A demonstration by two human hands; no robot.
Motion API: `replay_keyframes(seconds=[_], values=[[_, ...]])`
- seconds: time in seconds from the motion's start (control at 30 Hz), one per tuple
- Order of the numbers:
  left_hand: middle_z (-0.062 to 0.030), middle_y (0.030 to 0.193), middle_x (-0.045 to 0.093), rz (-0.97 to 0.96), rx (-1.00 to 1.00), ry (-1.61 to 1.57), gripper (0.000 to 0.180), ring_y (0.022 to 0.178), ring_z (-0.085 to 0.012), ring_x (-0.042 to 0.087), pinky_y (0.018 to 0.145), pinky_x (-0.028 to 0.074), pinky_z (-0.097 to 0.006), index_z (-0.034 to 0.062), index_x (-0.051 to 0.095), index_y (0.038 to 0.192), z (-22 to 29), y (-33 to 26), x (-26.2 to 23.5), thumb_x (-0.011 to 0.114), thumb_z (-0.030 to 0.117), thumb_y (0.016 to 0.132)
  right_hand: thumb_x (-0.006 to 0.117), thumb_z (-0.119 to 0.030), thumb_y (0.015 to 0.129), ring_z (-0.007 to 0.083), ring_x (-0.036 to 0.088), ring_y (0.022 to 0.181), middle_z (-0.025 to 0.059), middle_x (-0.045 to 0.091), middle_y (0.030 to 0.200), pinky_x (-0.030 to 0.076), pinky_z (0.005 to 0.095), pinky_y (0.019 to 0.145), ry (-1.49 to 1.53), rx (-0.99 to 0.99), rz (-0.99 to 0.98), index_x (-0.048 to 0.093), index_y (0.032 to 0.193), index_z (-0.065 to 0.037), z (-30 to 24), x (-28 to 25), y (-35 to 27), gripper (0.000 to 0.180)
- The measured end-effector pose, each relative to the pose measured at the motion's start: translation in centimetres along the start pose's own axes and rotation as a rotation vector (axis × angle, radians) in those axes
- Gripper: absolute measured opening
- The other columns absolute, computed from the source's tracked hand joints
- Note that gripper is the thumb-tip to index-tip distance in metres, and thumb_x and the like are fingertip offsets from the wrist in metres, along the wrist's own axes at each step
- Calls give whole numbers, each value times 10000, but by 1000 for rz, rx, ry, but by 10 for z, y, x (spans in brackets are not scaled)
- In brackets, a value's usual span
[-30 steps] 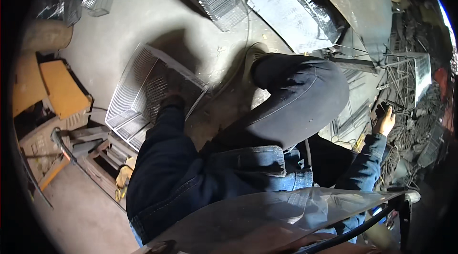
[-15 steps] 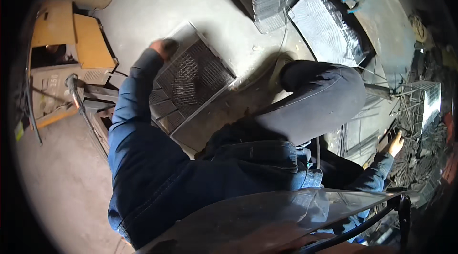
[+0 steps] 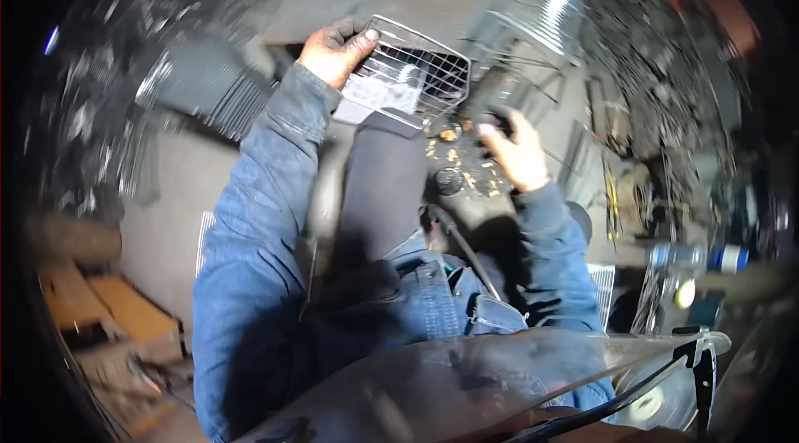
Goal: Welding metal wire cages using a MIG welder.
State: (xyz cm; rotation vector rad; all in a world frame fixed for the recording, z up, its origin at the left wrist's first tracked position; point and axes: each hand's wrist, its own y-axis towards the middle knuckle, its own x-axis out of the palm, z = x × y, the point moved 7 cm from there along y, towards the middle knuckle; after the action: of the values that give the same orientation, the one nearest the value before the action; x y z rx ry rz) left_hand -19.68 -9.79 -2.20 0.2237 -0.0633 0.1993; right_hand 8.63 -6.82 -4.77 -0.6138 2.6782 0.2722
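Observation:
My left hand [image 3: 335, 52] grips the left edge of a small rectangular wire rack [image 3: 433, 68], thumb on top and fingers behind it. The rack is tilted, its thin silver rods crossing in a grid inside a thicker frame. To the right and a little nearer, my right hand [image 3: 520, 156] is raised apart from the rack. Its thumb and fingers look spread with nothing plainly between them, though motion smears the fingertips against a dark background. Beneath the hands, a dark worktop [image 3: 466, 168] carries scattered pale bits and a round dark piece.
A pile of wire racks [image 3: 208, 89] stands at the left. Another shiny wire stack [image 3: 545, 6] is at the far right, beside heaps of dark metal rods [image 3: 666, 68]. A clear bottle [image 3: 678, 256] lies at right. A yellow-cased machine [image 3: 125, 310] sits at lower left.
My view has swung right. My left hand has left the dark mesh stack on the floor and now holds a wire rack in front of me. My right hand has come in from the far right.

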Motion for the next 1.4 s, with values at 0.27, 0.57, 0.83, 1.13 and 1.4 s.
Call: replay_keyframes(seconds=[0.27, 0.57, 0.83, 1.13, 1.4], values=[[-171, 1202, 547, -207, 544, 777, 550, 1112, -279, 530, 934, 434, -371, 40, 515, 1229, 38, 71, 146, 671, 341, 795, 620, -167, 863, 83, 535, 665, 42, 617, 703, 465, 260, 614, 46, -43, 434, 623, 916, -1, 47, -81, 4, 174], [7, 1477, 277, -665, 502, 1557, 885, 1359, -312, 242, 939, 302, -695, 275, 236, 1432, 1, 107, 254, 613, 621, 710, 651, -183, 836, 97, 516, 603, 71, 588, 641, 456, 290, 578, -56, -77, 498, 633, 872, -14, 84, -89, 42, 174], [75, 1433, 355, -424, 640, 1606, 770, 1321, -231, 329, 834, 431, -564, 299, 326, 1393, -6, 100, 255, 595, 581, 729, 640, -156, 837, 80, 544, 699, 34, 641, 754, 469, 267, 656, 35, -33, 431, 646, 981, -22, 87, -93, 50, 197], [67, 1407, 387, -353, 658, 1615, 725, 1306, -222, 353, 842, 426, -562, 273, 377, 1356, -5, 97, 258, 633, 531, 729, 652, -194, 844, 102, 562, 713, 37, 629, 753, 471, 273, 665, 43, 25, 412, 622, 943, 13, 104, -92, 53, 231], [54, 1399, 397, -374, 681, 1552, 702, 1298, -231, 361, 863, 413, -568, 256, 413, 1321, -5, 101, 247, 642, 542, 722, 576, -431, 811, 397, 598, 915, 239, 614, 1001, 487, 448, 796, -649, 354, -171, 537, 1065, 38, 218, 40, -32, 535]])
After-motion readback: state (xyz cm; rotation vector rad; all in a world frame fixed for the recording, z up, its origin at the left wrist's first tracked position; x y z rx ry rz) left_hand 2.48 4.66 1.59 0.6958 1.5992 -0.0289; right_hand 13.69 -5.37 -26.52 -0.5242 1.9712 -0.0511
